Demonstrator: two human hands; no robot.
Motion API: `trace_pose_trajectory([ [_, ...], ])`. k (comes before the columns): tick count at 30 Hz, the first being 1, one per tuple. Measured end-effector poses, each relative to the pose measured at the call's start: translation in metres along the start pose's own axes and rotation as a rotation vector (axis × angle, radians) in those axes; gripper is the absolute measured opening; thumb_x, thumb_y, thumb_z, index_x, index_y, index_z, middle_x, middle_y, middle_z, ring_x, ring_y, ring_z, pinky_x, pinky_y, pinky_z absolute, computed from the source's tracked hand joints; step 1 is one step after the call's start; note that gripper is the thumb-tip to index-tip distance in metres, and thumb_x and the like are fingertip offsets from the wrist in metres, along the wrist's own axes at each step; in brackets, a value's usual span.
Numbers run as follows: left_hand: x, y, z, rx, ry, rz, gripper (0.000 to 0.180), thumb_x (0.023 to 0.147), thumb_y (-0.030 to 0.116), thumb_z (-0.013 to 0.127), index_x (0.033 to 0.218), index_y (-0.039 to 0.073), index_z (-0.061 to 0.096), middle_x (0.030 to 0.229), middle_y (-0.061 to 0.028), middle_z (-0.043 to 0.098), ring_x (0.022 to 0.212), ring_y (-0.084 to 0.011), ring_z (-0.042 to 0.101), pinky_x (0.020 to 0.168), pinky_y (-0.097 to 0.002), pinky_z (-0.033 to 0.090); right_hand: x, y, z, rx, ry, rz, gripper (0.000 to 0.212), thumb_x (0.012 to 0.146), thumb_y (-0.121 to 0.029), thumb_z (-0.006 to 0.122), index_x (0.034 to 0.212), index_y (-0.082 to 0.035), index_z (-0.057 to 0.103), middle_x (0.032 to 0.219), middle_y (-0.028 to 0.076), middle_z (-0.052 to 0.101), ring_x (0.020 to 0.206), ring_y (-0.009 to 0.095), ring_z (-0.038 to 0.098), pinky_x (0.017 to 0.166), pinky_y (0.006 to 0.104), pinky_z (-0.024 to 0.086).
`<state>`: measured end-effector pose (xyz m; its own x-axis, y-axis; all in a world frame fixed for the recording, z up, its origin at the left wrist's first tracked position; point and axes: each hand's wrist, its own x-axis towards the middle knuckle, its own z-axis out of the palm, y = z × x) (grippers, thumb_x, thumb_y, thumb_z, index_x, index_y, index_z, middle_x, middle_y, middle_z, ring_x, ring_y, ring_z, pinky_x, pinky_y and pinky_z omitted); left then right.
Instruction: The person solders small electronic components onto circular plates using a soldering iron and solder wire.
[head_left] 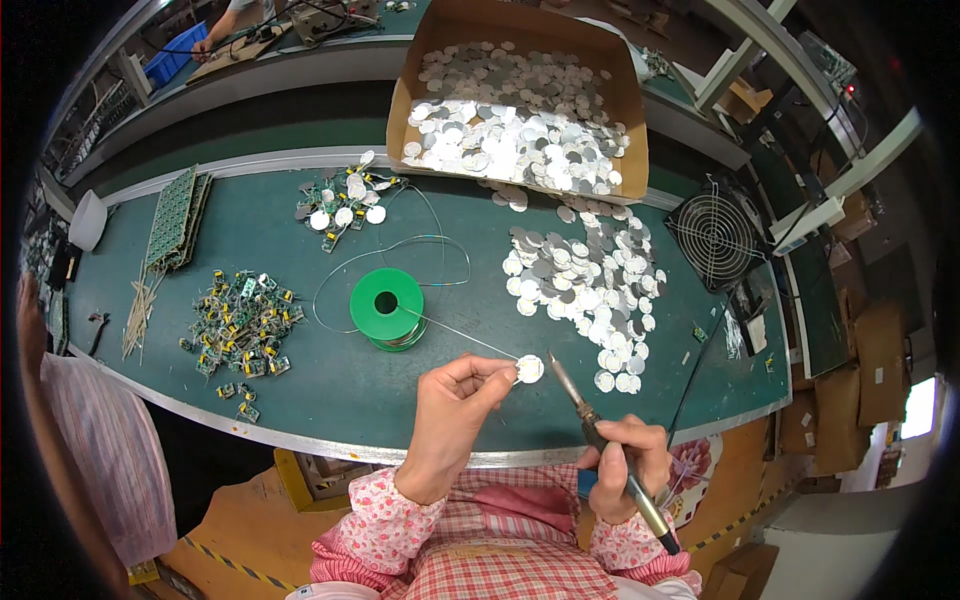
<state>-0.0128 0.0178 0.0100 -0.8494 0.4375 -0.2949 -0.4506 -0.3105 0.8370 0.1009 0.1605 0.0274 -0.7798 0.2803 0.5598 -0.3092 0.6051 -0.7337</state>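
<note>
My left hand (455,415) pinches a small round white disc (530,369) between thumb and fingertips, above the table's near part. A thin solder wire (460,335) runs from a green spool (386,305) toward those fingertips. In my right hand (630,460) is a soldering iron (588,418), gripped by its handle. The iron's tip points up and left, just right of the disc and apart from it. Loose white and grey discs (580,270) lie spread beyond the iron. Whether anything else sits between my left fingers is hidden.
A cardboard box (640,150) of discs stands at the back. Small circuit boards (245,320) are heaped at left, with a mixed pile (340,205) behind. Stacked green panels (178,220) stand far left, a round fan (715,235) at right. Another person's arm (35,330) shows at the left edge.
</note>
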Motion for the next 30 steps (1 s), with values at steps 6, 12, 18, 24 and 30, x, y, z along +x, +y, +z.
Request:
trace_pose_trajectory([
  [6,0.000,-0.005,-0.001,-0.085,-0.017,-0.050,0.012,0.084,0.007,0.065,0.091,-0.003,0.067,0.079,-0.0027,0.063,0.068,-0.0068,0.048,0.063,-0.0210,0.038,0.003,0.005,0.005,0.014,0.090,0.074,0.016,0.083,-0.007,0.055,0.096,0.003,0.059,0.056,0.008,0.060,0.047,0.013,0.056,0.046,0.0264,0.041],
  [12,0.002,-0.004,0.000,-0.115,-0.001,-0.043,0.012,0.084,0.008,0.065,0.090,-0.002,0.067,0.077,-0.0025,0.061,0.067,-0.0077,0.048,0.063,-0.0220,0.037,0.001,-0.007,0.003,0.138,0.134,0.107,0.014,0.082,-0.007,0.055,0.090,0.003,0.061,0.057,0.007,0.060,0.044,0.012,0.054,0.040,0.0248,0.037],
  [18,0.002,-0.001,0.003,-0.058,0.015,0.047,0.012,0.084,0.007,0.066,0.091,-0.002,0.066,0.076,-0.0009,0.061,0.067,-0.0055,0.049,0.062,-0.0200,0.038,0.009,-0.009,-0.001,0.083,0.014,0.055,0.013,0.077,-0.004,0.056,0.087,0.003,0.062,0.056,0.005,0.059,0.041,0.010,0.046,0.038,0.0255,0.036],
  [24,0.001,0.001,0.002,-0.036,0.011,0.068,0.013,0.085,0.007,0.066,0.092,-0.003,0.066,0.076,0.0000,0.063,0.066,-0.0033,0.051,0.059,-0.0181,0.039,0.012,-0.009,0.001,0.083,-0.046,0.056,0.014,0.078,-0.004,0.057,0.090,0.003,0.061,0.057,0.005,0.060,0.042,0.011,0.047,0.039,0.0261,0.037],
  [30,0.000,0.002,0.003,-0.025,0.011,0.049,0.012,0.085,0.007,0.066,0.092,-0.002,0.066,0.075,0.0011,0.062,0.065,-0.0030,0.050,0.059,-0.0179,0.039,0.010,-0.008,0.002,0.019,-0.072,-0.007,0.014,0.079,-0.004,0.057,0.091,0.003,0.061,0.062,0.007,0.062,0.042,0.013,0.048,0.040,0.0269,0.038],
])
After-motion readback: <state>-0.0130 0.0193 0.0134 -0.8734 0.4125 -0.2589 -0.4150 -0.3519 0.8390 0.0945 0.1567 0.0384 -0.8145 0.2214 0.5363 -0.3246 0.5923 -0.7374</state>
